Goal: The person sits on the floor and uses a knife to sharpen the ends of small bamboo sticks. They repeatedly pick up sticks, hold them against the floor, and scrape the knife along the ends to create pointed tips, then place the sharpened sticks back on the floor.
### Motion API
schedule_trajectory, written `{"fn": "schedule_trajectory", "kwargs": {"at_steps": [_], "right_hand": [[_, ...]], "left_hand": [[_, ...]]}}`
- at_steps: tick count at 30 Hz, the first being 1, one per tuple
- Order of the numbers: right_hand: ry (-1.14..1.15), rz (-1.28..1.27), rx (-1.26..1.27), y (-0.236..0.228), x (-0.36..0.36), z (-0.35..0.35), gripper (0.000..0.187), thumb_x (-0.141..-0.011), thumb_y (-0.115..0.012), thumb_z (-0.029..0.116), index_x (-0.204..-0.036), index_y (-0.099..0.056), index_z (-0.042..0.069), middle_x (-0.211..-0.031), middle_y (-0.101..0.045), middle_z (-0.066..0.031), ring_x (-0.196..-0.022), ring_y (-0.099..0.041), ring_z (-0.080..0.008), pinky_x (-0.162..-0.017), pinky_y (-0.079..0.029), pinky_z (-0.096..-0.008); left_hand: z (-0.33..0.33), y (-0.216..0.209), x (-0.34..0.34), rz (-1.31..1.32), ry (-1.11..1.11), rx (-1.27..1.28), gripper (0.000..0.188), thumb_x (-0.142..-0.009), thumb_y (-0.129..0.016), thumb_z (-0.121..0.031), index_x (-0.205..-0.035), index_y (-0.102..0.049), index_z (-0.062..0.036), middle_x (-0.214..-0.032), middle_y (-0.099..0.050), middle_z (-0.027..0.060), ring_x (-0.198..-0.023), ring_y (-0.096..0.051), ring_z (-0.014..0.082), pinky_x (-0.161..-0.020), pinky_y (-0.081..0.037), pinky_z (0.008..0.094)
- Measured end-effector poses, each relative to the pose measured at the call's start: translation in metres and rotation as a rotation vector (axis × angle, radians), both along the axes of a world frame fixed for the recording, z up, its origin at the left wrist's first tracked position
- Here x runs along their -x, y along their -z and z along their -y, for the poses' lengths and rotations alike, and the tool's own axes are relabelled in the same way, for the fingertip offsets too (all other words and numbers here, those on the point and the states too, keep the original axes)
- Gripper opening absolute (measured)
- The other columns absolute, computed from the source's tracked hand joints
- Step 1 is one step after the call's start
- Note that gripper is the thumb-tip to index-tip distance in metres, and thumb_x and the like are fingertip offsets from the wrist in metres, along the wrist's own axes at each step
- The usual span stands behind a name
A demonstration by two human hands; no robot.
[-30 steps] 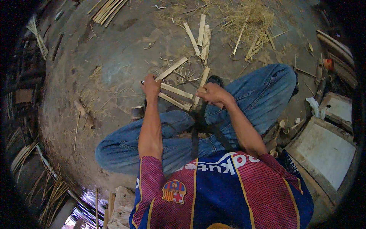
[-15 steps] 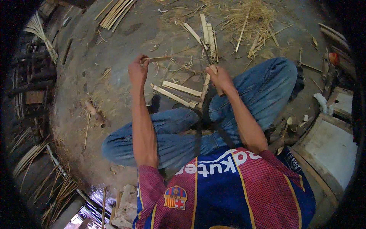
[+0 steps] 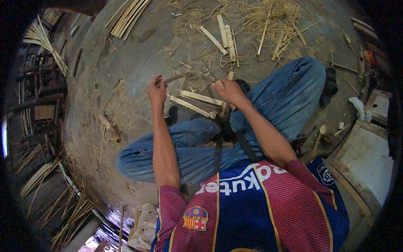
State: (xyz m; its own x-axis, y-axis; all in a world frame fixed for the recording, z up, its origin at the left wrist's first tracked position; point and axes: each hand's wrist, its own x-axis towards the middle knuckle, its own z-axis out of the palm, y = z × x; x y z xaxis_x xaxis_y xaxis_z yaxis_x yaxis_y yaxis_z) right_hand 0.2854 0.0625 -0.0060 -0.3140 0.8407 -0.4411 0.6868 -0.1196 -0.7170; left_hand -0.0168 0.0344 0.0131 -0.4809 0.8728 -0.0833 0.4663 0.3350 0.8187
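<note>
Wooden strip [image 3: 178, 77] is pinched by the left hand [image 3: 157, 91], right hand [image 3: 229, 92] clenching a knife [image 3: 218, 84], shirt [image 3: 243, 218] bearing white lettering [image 3: 240, 181]

Above the floor [image 3: 92, 101], the left hand [image 3: 157, 90] pinches one end of a thin brown slat [image 3: 178, 77], which points rightward, and the right hand [image 3: 230, 91] is closed round a pale wooden handle [image 3: 219, 84]. Several split pieces [image 3: 201, 98] lie side by side just nearer the person, before the crossed legs [image 3: 193, 151]. Farther off are loose pale strips [image 3: 229, 43], with fibrous shavings [image 3: 279, 14] to their right. Toward the floor's left edge rests a short tube [image 3: 110, 127]; by its right edge, a pale-panelled frame [image 3: 363, 159].
</note>
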Motion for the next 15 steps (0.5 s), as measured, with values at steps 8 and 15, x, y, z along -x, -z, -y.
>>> {"fn": "schedule_trajectory", "kwargs": {"at_steps": [8, 15], "right_hand": [[-0.072, -0.071, -0.007, -0.017, 0.016, 0.019, 0.058, -0.091, -0.053, 0.047, -0.112, -0.057, -0.007, -0.104, -0.063, -0.0297, -0.100, -0.061, -0.0435, -0.086, -0.048, -0.0467], [-0.149, -0.158, -0.077, 0.020, 0.028, 0.031, 0.050, -0.095, -0.048, 0.044, -0.099, -0.058, -0.006, -0.084, -0.064, -0.0237, -0.080, -0.064, -0.0391, -0.072, -0.048, -0.0468]], "left_hand": [[-0.001, -0.017, -0.019, -0.323, 0.021, -0.092, 0.044, -0.087, -0.064, -0.010, -0.128, -0.050, -0.0053, -0.097, -0.065, 0.0181, -0.090, -0.064, 0.0300, -0.079, -0.050, 0.0385], [0.005, -0.017, -0.023, -0.158, -0.137, -0.169, 0.024, -0.087, -0.066, -0.013, -0.106, -0.063, 0.0017, -0.084, -0.067, 0.0138, -0.076, -0.065, 0.0215, -0.070, -0.050, 0.0345]]}}
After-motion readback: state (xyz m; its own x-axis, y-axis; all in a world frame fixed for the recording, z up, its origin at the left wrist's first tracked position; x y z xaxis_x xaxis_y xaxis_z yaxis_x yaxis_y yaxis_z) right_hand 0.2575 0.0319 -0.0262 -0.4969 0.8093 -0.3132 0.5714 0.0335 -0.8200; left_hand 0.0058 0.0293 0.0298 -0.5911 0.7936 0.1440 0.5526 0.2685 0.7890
